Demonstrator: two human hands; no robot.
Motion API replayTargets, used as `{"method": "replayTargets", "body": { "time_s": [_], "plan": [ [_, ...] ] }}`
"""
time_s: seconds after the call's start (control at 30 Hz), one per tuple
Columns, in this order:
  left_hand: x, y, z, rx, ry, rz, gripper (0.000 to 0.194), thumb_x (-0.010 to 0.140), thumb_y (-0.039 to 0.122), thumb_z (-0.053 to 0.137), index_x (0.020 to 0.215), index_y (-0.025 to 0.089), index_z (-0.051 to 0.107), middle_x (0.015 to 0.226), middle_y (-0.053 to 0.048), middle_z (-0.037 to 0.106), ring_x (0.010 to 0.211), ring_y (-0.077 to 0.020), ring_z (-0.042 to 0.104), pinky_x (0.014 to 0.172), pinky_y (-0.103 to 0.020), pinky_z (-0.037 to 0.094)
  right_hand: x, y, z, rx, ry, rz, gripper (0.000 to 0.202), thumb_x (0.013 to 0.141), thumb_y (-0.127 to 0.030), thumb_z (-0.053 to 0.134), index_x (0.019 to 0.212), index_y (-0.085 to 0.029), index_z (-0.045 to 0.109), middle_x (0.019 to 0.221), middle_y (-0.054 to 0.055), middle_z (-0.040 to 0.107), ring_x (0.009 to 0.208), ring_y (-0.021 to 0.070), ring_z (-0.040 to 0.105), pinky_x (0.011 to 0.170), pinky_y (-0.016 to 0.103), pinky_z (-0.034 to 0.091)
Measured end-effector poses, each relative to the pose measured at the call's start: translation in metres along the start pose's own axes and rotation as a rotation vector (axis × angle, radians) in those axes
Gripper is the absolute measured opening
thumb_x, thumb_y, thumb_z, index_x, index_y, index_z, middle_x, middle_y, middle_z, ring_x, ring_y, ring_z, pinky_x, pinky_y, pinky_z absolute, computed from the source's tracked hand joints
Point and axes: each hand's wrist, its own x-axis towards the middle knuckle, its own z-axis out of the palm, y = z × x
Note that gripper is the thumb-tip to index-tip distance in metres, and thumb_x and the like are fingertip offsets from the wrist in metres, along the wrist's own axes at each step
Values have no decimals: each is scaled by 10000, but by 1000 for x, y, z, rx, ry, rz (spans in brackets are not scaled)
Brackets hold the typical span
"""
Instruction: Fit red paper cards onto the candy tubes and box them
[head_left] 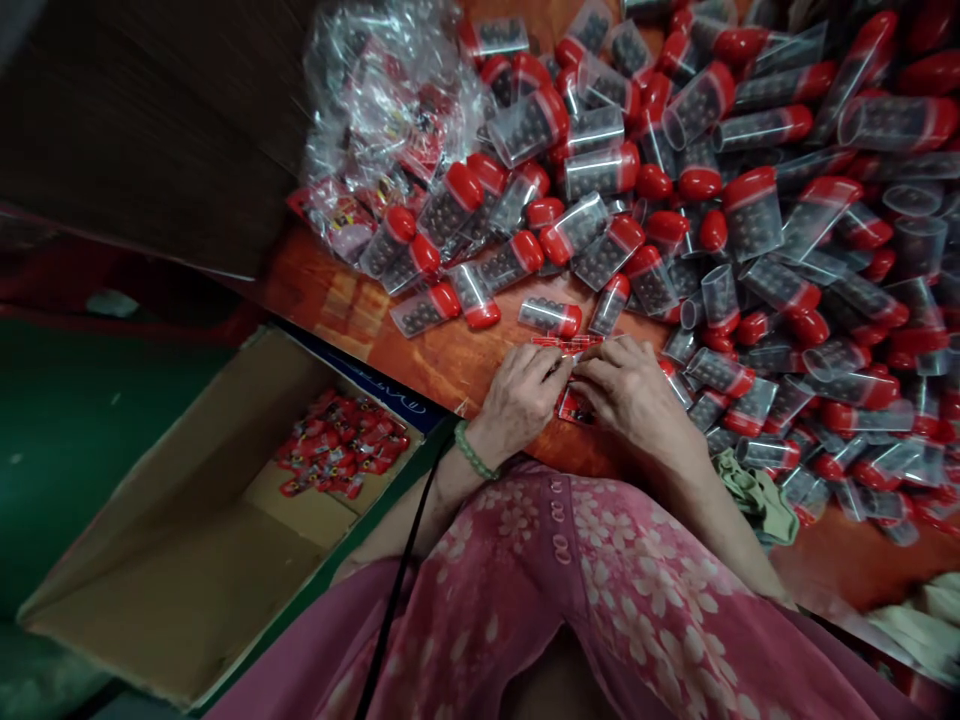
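Observation:
Both my hands meet at the near edge of the orange-brown table (480,350). My left hand (525,395), with a green bead bracelet above it, has its fingers closed on a small red printed packet (576,406). From the other side my right hand (628,385) bends its fingers over the same packet. The fingers hide most of the packet; its red parts show above and below them. Just beyond the hands lie clear tubes with red caps and dark balls inside, one of them (550,316) very near the fingertips.
A large heap of red-capped tubes (600,165) covers the back and right. A clear plastic bag (390,100) with red packets lies at the back left. Below left stands an open cardboard box (172,520) holding red packets (341,445). A green cloth (756,498) lies right.

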Motion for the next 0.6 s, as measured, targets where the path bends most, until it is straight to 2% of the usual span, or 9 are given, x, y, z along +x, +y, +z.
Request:
{"method": "replayTargets", "body": {
  "time_s": [0.1,0.2,0.23,0.33,0.4,0.5,0.6],
  "plan": [
    [-1,-2,2,-62,23,-12,289,1016,158,459,862,137,703,923,-110,687,856,-206,576,757,-337,500,18,-6,-14,100,34,-8,237,1033,-306,517,1033,-176,715,1013,105,720,945,250,609,864,401,488],
    [-1,-5,3,-85,13,0,321,1005,151,459,770,156,678,845,-84,640,847,-197,565,749,-315,507,47,-15,-16,-11,66,-3,250,1028,-262,488,1108,-160,702,1103,150,708,1020,291,597,918,444,499],
    [-1,-7,2,-80,-13,3,313,997,149,465,770,159,680,837,-81,633,848,-199,567,749,-316,513,57,-17,-15,-65,30,-7,252,1016,-225,488,1150,-144,686,1137,162,702,1043,304,595,927,456,498],
    [3,-9,-5,-100,-115,1,272,977,131,478,821,153,699,891,-91,656,872,-209,587,779,-335,532,82,-19,-9,-164,-66,8,275,991,-121,420,1113,-117,667,1108,183,697,1057,319,601,931,482,494],
    [6,-10,-10,-155,-156,-7,250,989,144,479,906,136,715,954,-105,678,906,-217,603,822,-349,539,92,-16,-6,-171,-112,6,284,959,-81,420,1107,-112,660,1136,188,678,1013,297,628,886,454,510],
    [11,-11,-14,-211,-199,-16,268,1021,198,467,1016,120,724,1009,-115,695,944,-228,617,865,-361,537,99,-8,-8,-167,-190,18,284,877,-67,529,1133,-118,641,1205,171,639,883,238,660,773,382,520],
    [15,-9,-12,-161,-250,-31,298,1021,179,442,954,118,726,909,-106,680,906,-239,615,805,-358,527,97,0,-16,-126,-182,14,282,856,-91,584,1133,-135,616,1197,131,628,858,212,663,745,348,514]
  ]
}}
